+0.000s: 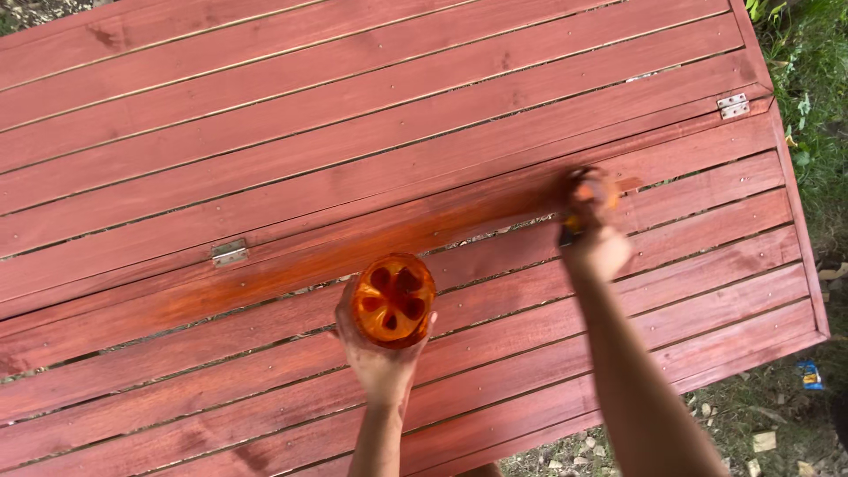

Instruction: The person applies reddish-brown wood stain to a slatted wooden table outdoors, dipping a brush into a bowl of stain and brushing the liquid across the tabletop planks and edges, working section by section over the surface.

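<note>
Orange jar (pixel 394 300) in left hand (pixel 378 353) grip; right hand (pixel 594 231) round brush (pixel 585 199) (blurred).

Soft, even daylight falls across the whole scene, bright but without hard shadows or strong glare. The slatted wood surface (pixel 353 132) is sharp and richly coloured. The right hand (pixel 594 221) is smeared by motion blur, while the left hand (pixel 380 353) is crisp. The grass (pixel 808 79) at the right edge looks slightly soft.

One head-worn view looks steeply down, close over red slatted boards (pixel 265 132).
</note>
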